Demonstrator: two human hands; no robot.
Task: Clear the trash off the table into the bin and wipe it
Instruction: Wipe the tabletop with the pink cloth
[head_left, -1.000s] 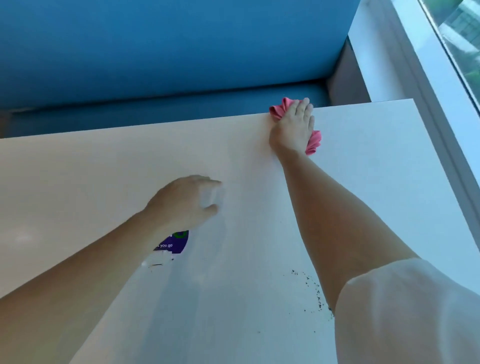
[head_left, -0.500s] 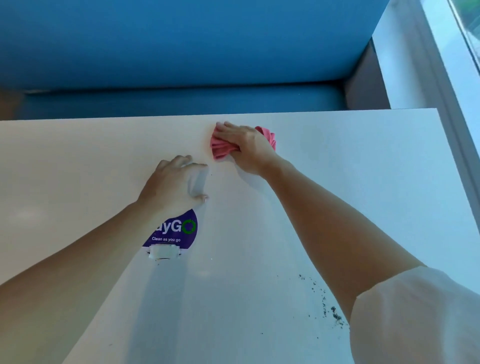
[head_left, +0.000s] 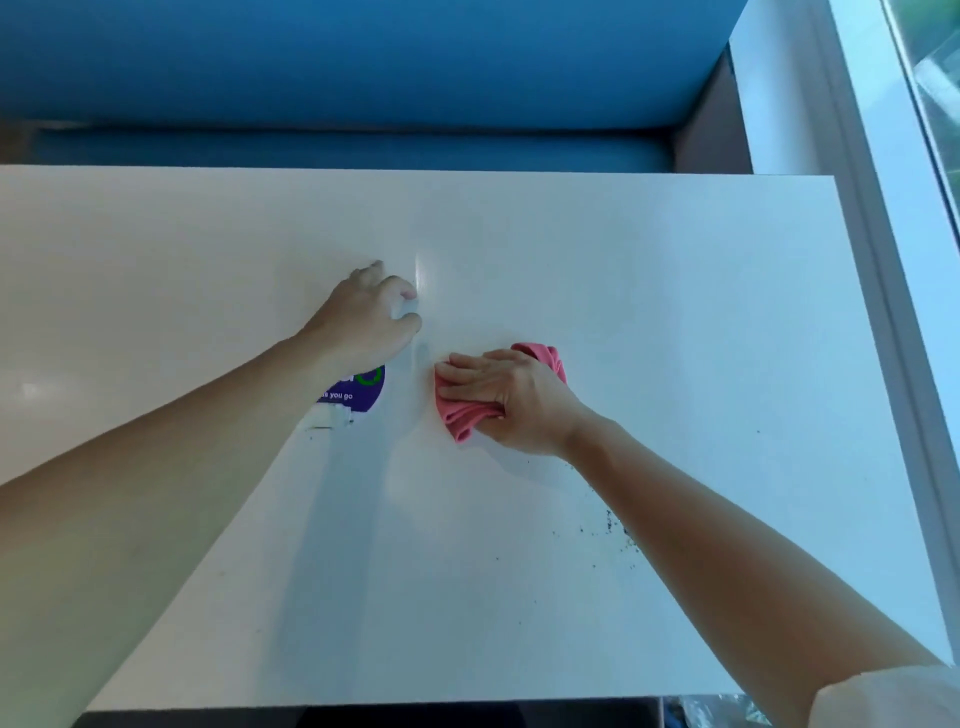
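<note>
Booth seating in what looks like a café or office break area: a plain white worktop (head_left: 675, 312) runs up to a blue upholstered bench (head_left: 363, 150) with a tall padded back, beside a large pale-framed window (head_left: 940, 78).

Blue padded bench seat (head_left: 363, 150) with tall blue backrest (head_left: 363, 57) across from me. White window frame (head_left: 893, 156) and glass pane (head_left: 935, 52) on my right, daylight coming through.
</note>
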